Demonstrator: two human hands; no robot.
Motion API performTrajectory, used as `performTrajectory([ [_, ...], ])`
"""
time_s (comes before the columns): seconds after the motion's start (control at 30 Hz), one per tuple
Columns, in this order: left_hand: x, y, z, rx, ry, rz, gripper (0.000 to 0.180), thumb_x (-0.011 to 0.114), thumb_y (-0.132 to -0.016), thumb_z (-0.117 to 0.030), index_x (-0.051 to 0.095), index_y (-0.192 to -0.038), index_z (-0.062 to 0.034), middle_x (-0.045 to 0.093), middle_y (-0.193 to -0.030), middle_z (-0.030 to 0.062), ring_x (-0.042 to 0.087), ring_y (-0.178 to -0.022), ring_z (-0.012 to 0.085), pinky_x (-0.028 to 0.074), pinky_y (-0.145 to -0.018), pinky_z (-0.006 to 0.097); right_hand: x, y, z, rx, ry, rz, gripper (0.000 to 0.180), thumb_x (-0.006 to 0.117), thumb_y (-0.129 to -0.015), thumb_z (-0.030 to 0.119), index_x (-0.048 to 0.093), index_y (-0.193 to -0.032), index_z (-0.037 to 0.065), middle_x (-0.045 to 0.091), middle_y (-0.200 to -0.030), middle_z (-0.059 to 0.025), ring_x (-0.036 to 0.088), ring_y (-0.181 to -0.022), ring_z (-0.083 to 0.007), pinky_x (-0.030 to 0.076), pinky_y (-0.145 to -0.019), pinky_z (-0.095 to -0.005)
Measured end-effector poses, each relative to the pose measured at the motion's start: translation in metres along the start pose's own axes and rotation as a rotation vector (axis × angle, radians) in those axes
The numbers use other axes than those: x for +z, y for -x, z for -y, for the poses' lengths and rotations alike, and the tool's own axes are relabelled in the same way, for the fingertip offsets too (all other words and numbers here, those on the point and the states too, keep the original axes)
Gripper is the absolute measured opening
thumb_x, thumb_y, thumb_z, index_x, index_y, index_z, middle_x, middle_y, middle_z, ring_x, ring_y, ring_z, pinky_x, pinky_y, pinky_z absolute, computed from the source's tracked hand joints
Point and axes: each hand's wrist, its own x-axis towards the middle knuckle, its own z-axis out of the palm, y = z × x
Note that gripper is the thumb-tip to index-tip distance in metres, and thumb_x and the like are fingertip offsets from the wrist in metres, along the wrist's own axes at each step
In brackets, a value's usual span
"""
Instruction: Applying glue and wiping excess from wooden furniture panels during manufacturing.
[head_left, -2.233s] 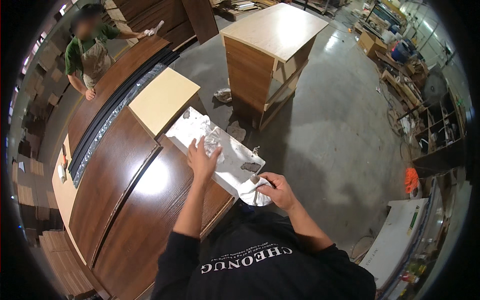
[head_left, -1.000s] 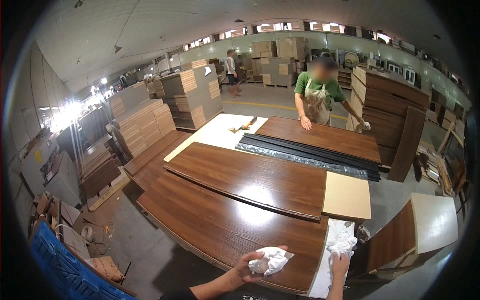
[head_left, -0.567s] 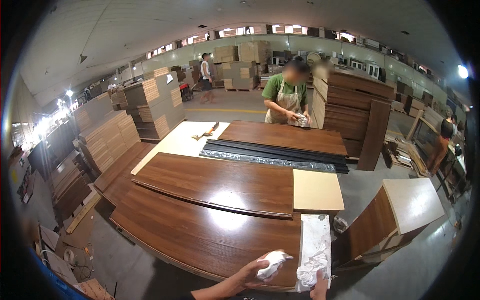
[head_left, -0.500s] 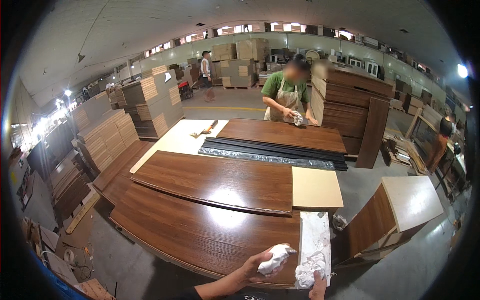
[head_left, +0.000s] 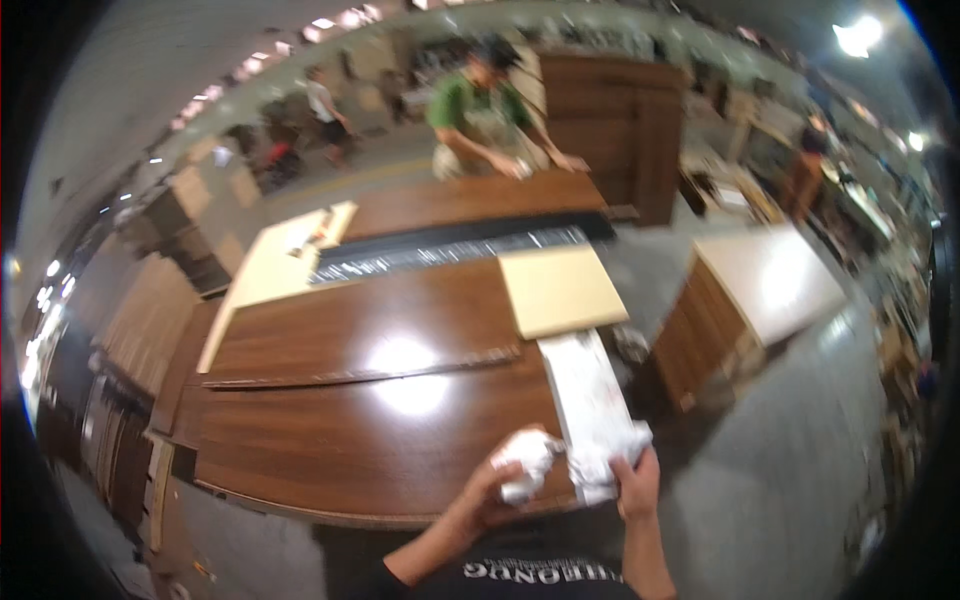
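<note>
My left hand (head_left: 490, 482) is closed around a crumpled white cloth (head_left: 526, 462), over the near right part of a dark brown wood-grain panel (head_left: 330, 430). To its right, my right hand (head_left: 638, 484) grips a second crumpled white cloth (head_left: 606, 460). That cloth rests on the near end of a narrow white board (head_left: 583, 375), which lies along the panel's right end. Behind the near panel lies another brown panel (head_left: 370, 315), with light glaring off both. A cream-coloured square board (head_left: 562, 290) lies beyond the white one.
Across the table, a person in a green shirt and apron (head_left: 485, 120) leans over a farther brown panel (head_left: 470, 205). Plastic-wrapped black strips (head_left: 450, 250) lie between. At right stands a white-topped brown cabinet piece (head_left: 770, 275); stacked panels (head_left: 612, 130) rise behind.
The view has swung right and tilted, so the scene sits further left and higher. My right hand and forearm show more fully. Both cloths stay in my hands.
</note>
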Motion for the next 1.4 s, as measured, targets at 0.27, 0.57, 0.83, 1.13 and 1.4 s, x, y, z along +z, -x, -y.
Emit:
performTrajectory([
  [0.27,0.007,-0.007,-0.002,-0.059,0.046,-0.025,0.073,0.070,-0.074,-0.030,0.038,-0.134,-0.0054,0.059,-0.101,0.0095,0.057,-0.062,0.0140,0.048,-0.046,0.024,0.024,0.009,0.022,-0.088,-0.569,0.402,0.049,0.038,-0.080,-0.014,0.053,-0.125,-0.002,0.055,-0.128,-0.0145,0.052,-0.120,-0.0245,0.040,-0.102,-0.0397],
  [0.57,0.023,0.003,0.003,-0.058,-0.064,-0.038,0.069,0.073,-0.072,-0.026,0.042,-0.130,-0.0025,0.059,-0.104,0.0096,0.060,-0.083,0.0163,0.052,-0.066,0.028,0.022,0.012,0.016,-0.208,0.069,0.275,0.018,0.065,-0.081,-0.002,0.065,-0.098,-0.001,0.065,-0.099,-0.0061,0.060,-0.087,-0.0119,0.049,-0.075,-0.0274],
  [0.83,0.025,-0.013,0.016,-0.124,-0.090,-0.040,0.060,0.070,-0.076,-0.025,0.048,-0.126,-0.0025,0.058,-0.107,0.0095,0.059,-0.088,0.0169,0.050,-0.075,0.027,0.018,-0.007,0.021,-0.456,0.305,0.228,0.019,0.073,-0.079,0.017,0.066,-0.078,0.000,0.062,-0.074,-0.0053,0.057,-0.068,-0.0143,0.045,-0.063,-0.0258],
  [1.13,0.029,-0.014,0.011,-0.153,-0.010,-0.086,0.058,0.063,-0.082,-0.025,0.040,-0.131,-0.0031,0.058,-0.098,0.0051,0.058,-0.069,0.0094,0.045,-0.046,0.022,0.021,-0.017,0.013,-0.222,0.101,0.293,0.008,0.065,-0.086,0.005,0.065,-0.085,-0.003,0.063,-0.080,-0.0031,0.055,-0.075,-0.0089,0.043,-0.067,-0.0219],
  [1.4,0.005,-0.020,0.029,-0.219,0.016,0.016,0.055,0.064,-0.084,-0.022,0.042,-0.131,-0.0042,0.059,-0.102,0.0057,0.059,-0.079,0.0116,0.048,-0.058,0.024,0.010,-0.029,0.000,-0.312,0.007,0.260,0.012,0.069,-0.083,0.006,0.065,-0.081,-0.004,0.063,-0.080,-0.0043,0.055,-0.074,-0.0098,0.044,-0.066,-0.0228],
])
